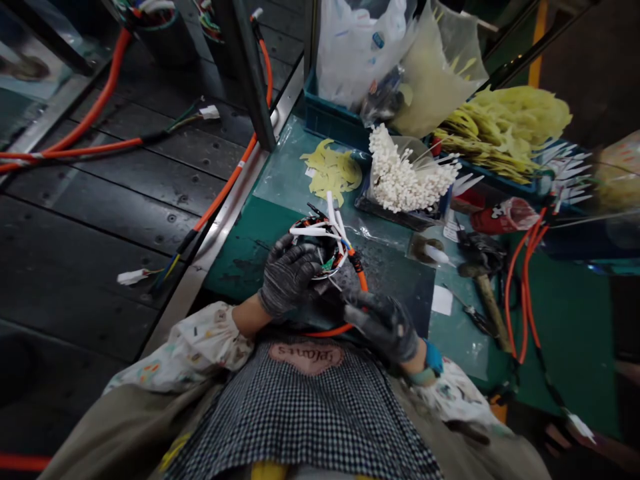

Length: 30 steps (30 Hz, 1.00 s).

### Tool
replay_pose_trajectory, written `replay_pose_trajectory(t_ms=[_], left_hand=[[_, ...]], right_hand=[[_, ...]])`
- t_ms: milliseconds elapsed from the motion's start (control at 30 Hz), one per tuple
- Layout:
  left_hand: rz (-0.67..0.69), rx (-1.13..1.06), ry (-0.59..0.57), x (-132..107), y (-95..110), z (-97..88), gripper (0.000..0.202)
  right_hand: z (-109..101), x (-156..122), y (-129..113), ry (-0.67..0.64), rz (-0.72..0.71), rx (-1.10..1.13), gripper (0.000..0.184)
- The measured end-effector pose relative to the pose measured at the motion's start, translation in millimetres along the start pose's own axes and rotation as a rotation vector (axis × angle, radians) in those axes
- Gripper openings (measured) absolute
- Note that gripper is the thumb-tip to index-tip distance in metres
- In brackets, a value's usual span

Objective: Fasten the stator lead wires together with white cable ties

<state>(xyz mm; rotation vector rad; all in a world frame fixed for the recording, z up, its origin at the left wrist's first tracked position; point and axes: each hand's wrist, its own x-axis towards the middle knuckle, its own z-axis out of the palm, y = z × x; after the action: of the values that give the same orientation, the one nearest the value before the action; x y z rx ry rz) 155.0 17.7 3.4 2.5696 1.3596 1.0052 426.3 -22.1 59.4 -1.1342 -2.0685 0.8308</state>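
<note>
A round motor stator (327,263), with white sleeved leads on top and an orange cable (362,279) coming off its right side, sits on the green bench mat near my body. My left hand (290,273), in a dark grey glove, grips its left rim with the fingers curled over the edge. To the lower right, beside the orange cable, is my gloved right hand (385,325); its fingers are smeared by motion. A thin white strand (336,285) shows between the stator and that hand, but I cannot tell whether the fingers hold it.
Behind the stator lie yellow film pieces (333,167) and a box of white sticks (410,173). Teal bins (333,120) hold bags and more yellow sheets (510,127). On the right are a hammer (487,300) and orange cables (527,280). A dark roller conveyor (100,220) runs along the left.
</note>
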Motion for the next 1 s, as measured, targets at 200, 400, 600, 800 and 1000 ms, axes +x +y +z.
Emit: replay_pose_trajectory(t_ms=[200,400,600,800,1000], left_hand=[[-0.056,-0.104,-0.110,-1.5,-6.1,3.2,0.021],[-0.057,-0.122,-0.067,5.4,-2.1,-3.1,0.018],[0.021,-0.087,0.077,13.9,4.9,-8.6,0.019],[-0.044,-0.085,-0.039,13.8,6.6,-10.9,0.019],[-0.019,-0.050,-0.018,15.7,7.5,-14.2,0.025]], right_hand=[[12.6,71.4,12.4,-0.054,-0.014,-0.331,0.035],[11.0,99.9,10.5,-0.193,0.003,-0.427,0.024],[9.0,91.3,12.2,-0.060,0.038,-0.246,0.031],[12.8,96.8,8.7,-0.112,0.093,-0.165,0.027],[-8.6,104.5,-2.8,-0.133,0.144,0.410,0.026]])
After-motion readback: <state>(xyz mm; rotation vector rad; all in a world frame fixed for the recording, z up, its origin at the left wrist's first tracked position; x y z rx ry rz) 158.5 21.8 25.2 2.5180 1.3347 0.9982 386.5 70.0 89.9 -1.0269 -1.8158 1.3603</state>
